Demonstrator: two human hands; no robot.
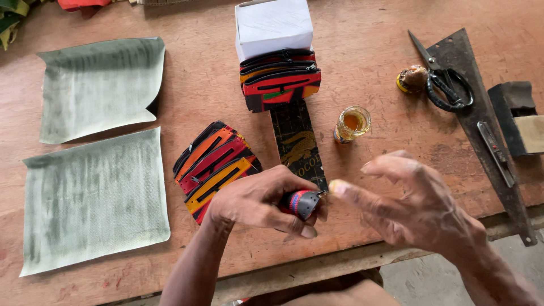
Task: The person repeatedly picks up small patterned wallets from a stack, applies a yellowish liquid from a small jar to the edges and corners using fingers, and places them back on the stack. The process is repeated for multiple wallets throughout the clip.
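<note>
At the table's near edge, the left hand (258,198) clasps a small leather piece (301,202), its tip pointing right. Right hand (416,207), fingers loosely spread and holding nothing, brings a fingertip (338,187) just beside that tip.

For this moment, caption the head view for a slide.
Left hand grips a small dark leather piece; right hand touches its edge.

This is a small craft workshop for leather or fabric goods. A worn, scratched reddish wooden surface (362,68) carries black-handled scissors (445,85), a rusty triangular metal square (481,119), a small glass jar of amber glue (352,123), grey-green sheets of material (96,198) and stacks of red, orange and black stitched pieces (215,164).
</note>
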